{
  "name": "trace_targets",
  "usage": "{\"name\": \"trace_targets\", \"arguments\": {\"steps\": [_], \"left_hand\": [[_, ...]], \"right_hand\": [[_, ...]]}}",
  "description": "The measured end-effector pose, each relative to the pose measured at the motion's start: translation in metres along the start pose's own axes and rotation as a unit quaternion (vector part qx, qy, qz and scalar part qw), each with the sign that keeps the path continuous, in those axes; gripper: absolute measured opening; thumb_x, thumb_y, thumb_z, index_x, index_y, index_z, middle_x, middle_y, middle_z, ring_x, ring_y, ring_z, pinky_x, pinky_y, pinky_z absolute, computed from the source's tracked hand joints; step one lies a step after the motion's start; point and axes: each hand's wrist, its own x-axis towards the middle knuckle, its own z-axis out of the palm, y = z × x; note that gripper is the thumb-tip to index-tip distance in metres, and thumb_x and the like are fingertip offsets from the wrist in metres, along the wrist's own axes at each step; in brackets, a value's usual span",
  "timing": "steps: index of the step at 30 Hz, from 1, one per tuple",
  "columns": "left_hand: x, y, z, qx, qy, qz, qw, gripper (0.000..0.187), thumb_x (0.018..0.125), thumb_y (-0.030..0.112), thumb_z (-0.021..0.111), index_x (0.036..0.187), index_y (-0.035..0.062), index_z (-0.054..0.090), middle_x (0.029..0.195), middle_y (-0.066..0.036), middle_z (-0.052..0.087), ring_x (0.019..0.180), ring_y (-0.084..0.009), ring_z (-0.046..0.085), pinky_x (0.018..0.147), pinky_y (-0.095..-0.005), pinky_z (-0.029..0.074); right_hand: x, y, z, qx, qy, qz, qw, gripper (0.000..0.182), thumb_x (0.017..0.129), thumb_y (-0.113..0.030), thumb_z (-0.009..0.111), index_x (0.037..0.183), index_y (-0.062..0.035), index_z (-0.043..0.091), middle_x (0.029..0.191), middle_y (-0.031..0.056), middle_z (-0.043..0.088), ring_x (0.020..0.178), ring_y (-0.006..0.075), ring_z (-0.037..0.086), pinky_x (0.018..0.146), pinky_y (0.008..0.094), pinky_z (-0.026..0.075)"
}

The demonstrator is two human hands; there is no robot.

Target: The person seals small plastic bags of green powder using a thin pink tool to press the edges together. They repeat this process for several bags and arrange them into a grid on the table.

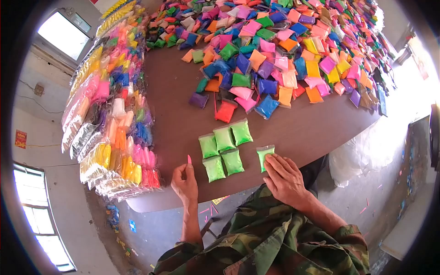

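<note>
Between the thumb and fingers of my left hand (185,179), near the table's front edge, is a thin pink strip (189,159) pointing upward. My right hand (285,176) lies with its fingers stretched over the right part of a light green packet (263,155) on the table; those fingers hide part of it. Between the hands, several matching clear bags with light green filling lie close together, among them an upper right packet (241,132) and a lower left packet (213,168).
A large heap of colourful packets (267,86) covers the back of the brown table (172,105). Stacked long clear bags (120,137) of coloured packets line its left side. A translucent plastic sack (350,160) stands at the right. Pink strips (214,208) lie on the floor.
</note>
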Motion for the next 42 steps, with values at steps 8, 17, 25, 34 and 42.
{"name": "trace_targets", "arguments": {"steps": [8,17,25,34,42], "left_hand": [[0.002,-0.006,0.000,-0.008,0.000,0.011,1.000,0.022,0.102,0.021,0.077,0.101,-0.0005,0.077,0.085,-0.007,0.074,0.076,-0.0146,0.066,0.071,-0.0338,0.054],[0.001,-0.007,-0.001,-0.007,-0.001,0.022,1.000,0.023,0.103,0.022,0.076,0.100,-0.0008,0.077,0.080,-0.003,0.070,0.073,-0.0098,0.060,0.067,-0.0299,0.050],[0.002,-0.001,0.000,0.005,0.001,0.004,1.000,0.021,0.102,0.021,0.077,0.099,-0.0002,0.077,0.078,0.000,0.068,0.070,-0.0073,0.056,0.064,-0.0286,0.047],[0.003,-0.004,0.003,-0.002,0.008,0.000,1.000,0.021,0.102,0.020,0.078,0.099,-0.0005,0.077,0.078,0.000,0.068,0.071,-0.0068,0.057,0.064,-0.0279,0.047],[0.005,-0.008,0.003,0.025,0.008,0.027,0.999,0.021,0.102,0.020,0.078,0.099,0.0000,0.077,0.077,0.000,0.068,0.070,-0.0071,0.057,0.063,-0.0280,0.047]], "right_hand": [[0.003,0.000,-0.005,-0.003,0.003,0.003,1.000,0.048,0.088,-0.017,0.081,0.130,0.0020,0.070,0.144,0.0153,0.064,0.134,0.0330,0.062,0.111,0.0502,0.049],[-0.001,-0.008,-0.013,0.012,-0.017,0.039,0.999,0.055,0.091,-0.024,0.081,0.135,0.0050,0.067,0.155,0.0203,0.057,0.142,0.0395,0.056,0.114,0.0530,0.047],[-0.002,0.000,0.004,-0.011,-0.038,0.029,0.999,0.059,0.094,-0.028,0.079,0.141,0.0047,0.064,0.157,0.0187,0.056,0.145,0.0359,0.055,0.118,0.0516,0.044],[0.002,0.009,0.012,-0.020,-0.017,0.013,1.000,0.062,0.091,-0.027,0.081,0.143,0.0010,0.064,0.156,0.0148,0.056,0.144,0.0328,0.055,0.118,0.0509,0.043],[-0.002,0.019,-0.003,0.060,0.028,0.028,0.997,0.059,0.092,-0.024,0.081,0.144,-0.0009,0.064,0.157,0.0142,0.056,0.143,0.0344,0.057,0.116,0.0518,0.047]]}}
